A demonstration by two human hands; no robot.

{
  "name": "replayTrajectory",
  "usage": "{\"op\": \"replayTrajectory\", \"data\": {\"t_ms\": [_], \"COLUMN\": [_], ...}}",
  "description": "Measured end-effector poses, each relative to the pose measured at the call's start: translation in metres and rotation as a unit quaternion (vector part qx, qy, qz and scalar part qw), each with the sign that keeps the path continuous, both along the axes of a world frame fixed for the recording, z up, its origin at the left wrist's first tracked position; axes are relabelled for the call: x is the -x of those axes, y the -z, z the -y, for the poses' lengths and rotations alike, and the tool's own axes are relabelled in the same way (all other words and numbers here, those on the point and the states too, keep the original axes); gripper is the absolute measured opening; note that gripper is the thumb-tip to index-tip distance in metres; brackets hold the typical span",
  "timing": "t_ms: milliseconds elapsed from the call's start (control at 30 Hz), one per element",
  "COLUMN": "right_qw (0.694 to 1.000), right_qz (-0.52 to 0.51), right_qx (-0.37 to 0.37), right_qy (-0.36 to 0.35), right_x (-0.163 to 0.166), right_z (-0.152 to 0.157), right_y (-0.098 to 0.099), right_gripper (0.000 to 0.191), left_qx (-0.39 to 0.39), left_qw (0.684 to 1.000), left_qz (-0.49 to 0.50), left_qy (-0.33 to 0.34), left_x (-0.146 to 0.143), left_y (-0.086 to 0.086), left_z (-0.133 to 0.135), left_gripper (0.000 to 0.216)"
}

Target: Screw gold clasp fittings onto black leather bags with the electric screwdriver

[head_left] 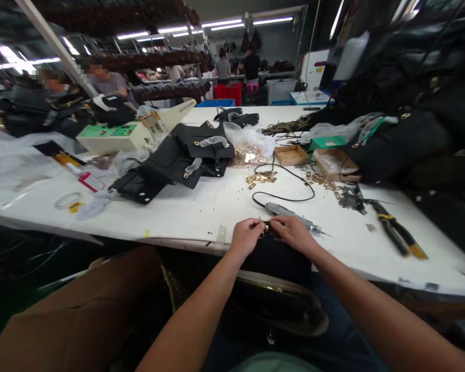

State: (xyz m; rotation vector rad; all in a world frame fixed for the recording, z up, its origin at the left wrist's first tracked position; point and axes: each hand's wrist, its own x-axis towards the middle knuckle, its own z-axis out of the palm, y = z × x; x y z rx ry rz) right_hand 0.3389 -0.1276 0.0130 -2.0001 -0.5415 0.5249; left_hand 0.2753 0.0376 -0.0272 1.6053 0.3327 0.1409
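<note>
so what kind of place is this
Probably a bag-making workshop: what look like black bags and loose gold-coloured fittings lie on a long white worktable, along with a corded hand tool.

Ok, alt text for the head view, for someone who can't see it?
A person's left hand and right hand hold a black bag at the near edge of a white table. A gray corded tool lies just beyond the right hand, pliers farther right.

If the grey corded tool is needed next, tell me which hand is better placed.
Probably the right hand: the grey corded tool lies just beyond it, while the left hand is farther off. Both are at the black piece.
</note>
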Motion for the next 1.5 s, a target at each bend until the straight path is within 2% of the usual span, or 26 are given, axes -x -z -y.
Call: {"op": "replayTrajectory", "data": {"t_ms": [167,333,567,667,833,1000,1500], "right_qw": [0.995,0.996,0.995,0.993,0.991,0.992,0.997], "right_qz": [-0.090,-0.080,-0.090,-0.102,-0.115,-0.100,-0.060], "right_qx": [-0.037,-0.019,-0.043,-0.056,-0.067,-0.075,-0.055], "right_qy": [-0.003,-0.028,-0.010,0.001,0.013,0.006,0.011], "right_x": [-0.003,0.001,0.005,0.007,0.011,0.014,0.019], "right_z": [0.005,0.008,0.011,0.013,0.016,0.016,0.015], "right_y": [0.000,0.001,0.009,0.013,0.011,0.008,0.013], "right_gripper": [0.025,0.017,0.016,0.022,0.044,0.049,0.042], "left_qx": [-0.006,-0.006,-0.030,-0.042,-0.052,-0.048,-0.072], "left_qw": [1.000,1.000,0.999,0.997,0.993,0.993,0.991], "left_qz": [-0.001,-0.008,-0.011,-0.013,-0.024,-0.046,-0.087], "left_qy": [-0.002,0.008,0.039,0.066,0.106,0.097,0.065], "left_x": [0.001,0.002,0.001,0.004,0.010,0.012,0.011], "left_y": [-0.003,-0.004,-0.006,-0.012,-0.027,-0.032,-0.024], "left_z": [0.001,0.001,0.000,-0.002,-0.004,0.002,0.012], "left_gripper": [0.023,0.024,0.023,0.023,0.031,0.030,0.033]}}
